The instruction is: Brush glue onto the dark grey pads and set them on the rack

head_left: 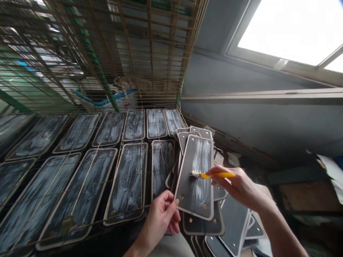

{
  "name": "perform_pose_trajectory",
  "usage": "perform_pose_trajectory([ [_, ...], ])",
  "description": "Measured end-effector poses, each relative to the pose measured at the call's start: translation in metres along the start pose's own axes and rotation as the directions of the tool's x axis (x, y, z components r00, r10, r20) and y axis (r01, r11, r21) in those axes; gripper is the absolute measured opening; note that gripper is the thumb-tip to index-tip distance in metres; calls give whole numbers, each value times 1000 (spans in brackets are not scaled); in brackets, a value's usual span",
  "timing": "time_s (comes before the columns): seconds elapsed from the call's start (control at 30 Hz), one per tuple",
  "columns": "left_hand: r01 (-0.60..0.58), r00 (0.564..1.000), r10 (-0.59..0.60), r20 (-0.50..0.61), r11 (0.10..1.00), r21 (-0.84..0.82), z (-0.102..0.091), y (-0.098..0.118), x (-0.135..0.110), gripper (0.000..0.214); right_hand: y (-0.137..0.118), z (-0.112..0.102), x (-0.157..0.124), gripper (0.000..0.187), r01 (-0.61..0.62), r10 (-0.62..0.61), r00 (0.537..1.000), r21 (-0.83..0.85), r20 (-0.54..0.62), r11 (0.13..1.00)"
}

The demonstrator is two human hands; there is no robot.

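Observation:
A paintbrush with a yellow handle (223, 175) is pinched in my right hand (241, 185). Its pale bristles rest on a dark rectangular panel (199, 150) with rounded corners, a light border and small metal studs. White streaks of a wet-looking coating run down the panel's middle and right side; the left strip is bare. My left hand (162, 216) grips that panel's lower left corner between thumb and fingers. Beneath it, more dark panels (205, 225) lie in an uneven pile.
Rows of similar panels (128, 178), streaked white, lie on a wire rack at the left. An upright wire grid (150, 53) rises behind them. A grey wall (254, 125) with a bright window (292, 28) stands at the right. More panels (233, 225) are stacked lower right.

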State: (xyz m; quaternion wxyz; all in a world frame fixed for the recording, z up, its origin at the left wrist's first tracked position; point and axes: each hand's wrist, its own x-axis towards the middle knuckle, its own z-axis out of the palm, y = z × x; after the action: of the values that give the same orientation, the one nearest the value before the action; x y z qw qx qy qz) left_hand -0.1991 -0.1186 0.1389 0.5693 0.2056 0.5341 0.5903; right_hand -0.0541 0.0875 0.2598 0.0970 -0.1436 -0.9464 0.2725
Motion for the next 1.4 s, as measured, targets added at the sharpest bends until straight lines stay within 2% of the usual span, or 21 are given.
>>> perform_pose_trajectory([
  [0.07,-8,1000,8,-4,1000,21,-1,1,0,36,6,-6,13,26,-11,14,997,32,-81,999],
  [0.17,-23,1000,23,-2,999,40,-4,-1,1,36,33,-6,49,30,-18,-2,964,-73,-266,997],
  [0.27,-30,1000,30,2,999,35,-7,-4,2,35,56,6,78,28,-19,-52,942,-209,-333,978],
  [0.33,-34,999,34,2,999,36,-8,-4,3,35,61,15,83,27,-22,-67,946,-268,-318,963],
  [0.43,-42,999,42,1,999,33,-9,-3,3,34,50,25,68,27,5,-68,972,-267,-226,964],
  [0.57,-36,999,36,5,999,19,-10,-2,4,34,18,33,32,26,53,-68,993,-154,-93,987],
  [0.73,-28,1000,28,9,999,37,-11,-2,5,35,-12,44,-10,19,38,-39,999,-7,-15,999],
  [0.9,-40,999,39,6,996,80,-10,1,3,33,-25,50,-43,18,-20,11,998,134,62,991],
  [1.03,-42,999,42,8,995,92,-8,1,1,32,-26,39,-58,17,-85,57,992,264,115,961],
  [1.1,-44,999,43,19,995,92,-8,1,2,32,-22,31,-56,16,-89,81,996,262,44,961],
  [1.17,-51,999,49,21,995,89,-7,1,2,31,-15,25,-47,17,-82,102,988,174,-112,981],
  [1.27,-54,999,53,12,995,90,-7,1,2,29,6,26,-20,19,-67,80,943,52,-324,996],
  [1.33,-56,998,56,3,994,98,-6,3,2,28,23,30,2,21,-59,62,921,19,-385,998],
  [1.4,-60,998,61,-7,993,104,-5,3,2,27,35,36,18,21,-49,32,920,-35,-390,998],
])
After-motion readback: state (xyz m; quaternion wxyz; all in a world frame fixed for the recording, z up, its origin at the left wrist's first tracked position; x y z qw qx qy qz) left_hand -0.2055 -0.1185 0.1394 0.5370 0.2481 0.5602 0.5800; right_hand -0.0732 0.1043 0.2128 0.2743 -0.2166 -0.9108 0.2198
